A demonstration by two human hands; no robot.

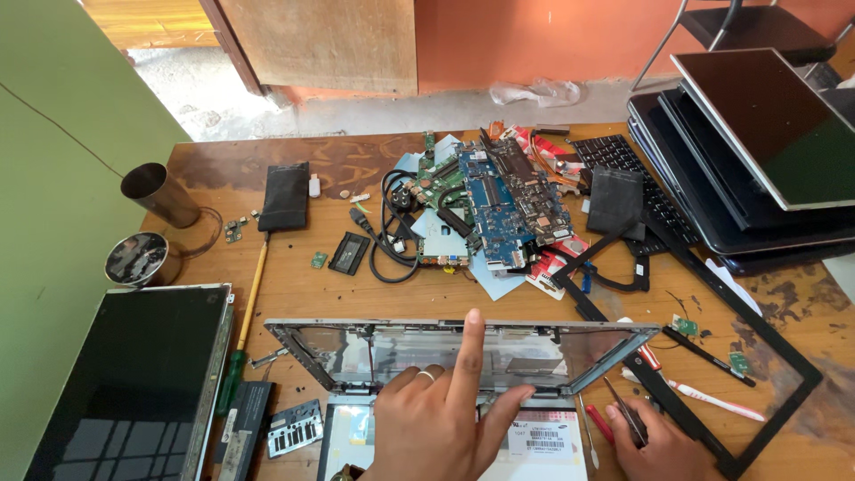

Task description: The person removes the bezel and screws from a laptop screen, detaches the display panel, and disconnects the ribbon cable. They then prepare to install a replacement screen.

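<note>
The opened laptop lid shell [463, 352], a silver frame with its panel out, lies at the near middle of the wooden table [303, 285], and the left hand [436, 419] rests on its hinge edge, index finger stretched straight out over the frame and the other fingers loosely spread. The right hand [655, 441] sits just beside the shell's right corner, closed around metal tweezers [626, 411]. To the left lies a loose screen panel [134, 383], farther back a blue motherboard [503, 200], and a stack of laptops [748, 160] at the right.

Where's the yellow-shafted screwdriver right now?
In the head view, the screwdriver lies on the wooden table, left of the open laptop lid shell, along the right edge of the loose screen panel, green handle toward the person.
</note>
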